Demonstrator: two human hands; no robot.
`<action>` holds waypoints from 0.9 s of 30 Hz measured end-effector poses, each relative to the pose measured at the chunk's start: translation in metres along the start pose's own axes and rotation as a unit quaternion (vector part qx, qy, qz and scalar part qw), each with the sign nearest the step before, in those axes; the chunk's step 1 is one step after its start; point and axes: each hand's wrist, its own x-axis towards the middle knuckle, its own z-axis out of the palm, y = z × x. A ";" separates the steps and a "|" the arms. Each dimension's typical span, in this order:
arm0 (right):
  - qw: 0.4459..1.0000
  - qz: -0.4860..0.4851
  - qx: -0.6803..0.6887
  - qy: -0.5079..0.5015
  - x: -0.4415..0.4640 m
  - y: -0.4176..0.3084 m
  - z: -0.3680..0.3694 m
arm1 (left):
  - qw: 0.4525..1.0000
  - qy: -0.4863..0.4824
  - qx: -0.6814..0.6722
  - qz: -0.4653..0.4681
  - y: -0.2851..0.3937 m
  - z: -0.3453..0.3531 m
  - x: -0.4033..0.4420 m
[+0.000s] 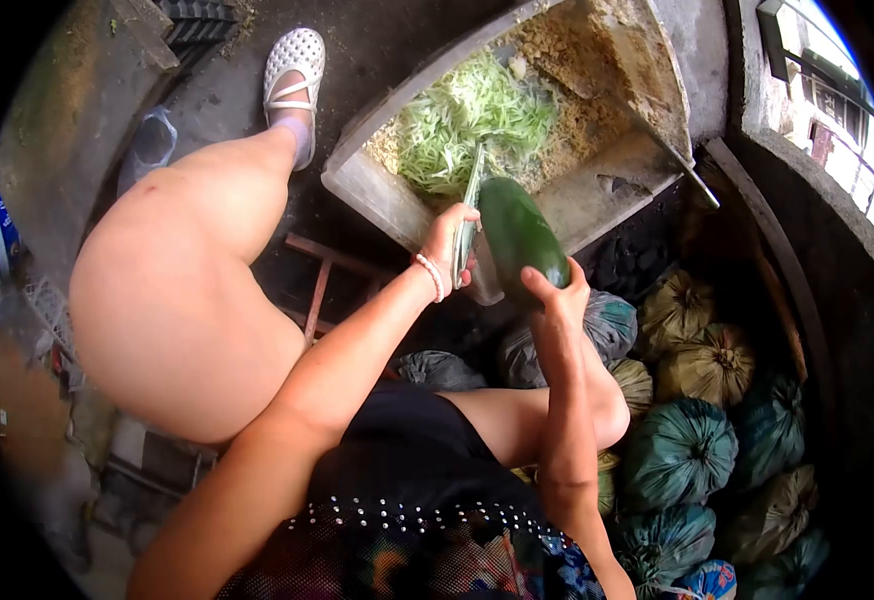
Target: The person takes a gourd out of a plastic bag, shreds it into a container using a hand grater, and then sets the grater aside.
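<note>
Knotted bags (pixel 680 452) heaped lower right; bright opening (pixel 842 120) above.

The light came from the upper right of the frame, where the outdoor view past the wall (pixel 807 205) was so bright that parts turned white. The shreds (pixel 472 115) looked bright, and a shiny spot showed on the big green squash (pixel 520 235). The bags (pixel 679 452) at the lower right sat in dim light. The wall looked bent, black filled the corners, and small things at the left edge looked fuzzy.
</note>
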 end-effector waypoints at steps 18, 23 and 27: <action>0.997 -0.060 0.020 0.038 -0.027 -0.008 0.005 | 0.999 -0.021 0.006 -0.028 0.012 0.000 0.007; 0.972 -0.203 -0.115 -0.021 -0.106 -0.045 -0.026 | 0.992 -0.100 -0.077 0.016 0.013 0.011 -0.007; 0.961 -0.193 -0.192 0.043 -0.042 -0.042 0.014 | 0.996 -0.065 -0.061 0.005 0.006 -0.004 0.007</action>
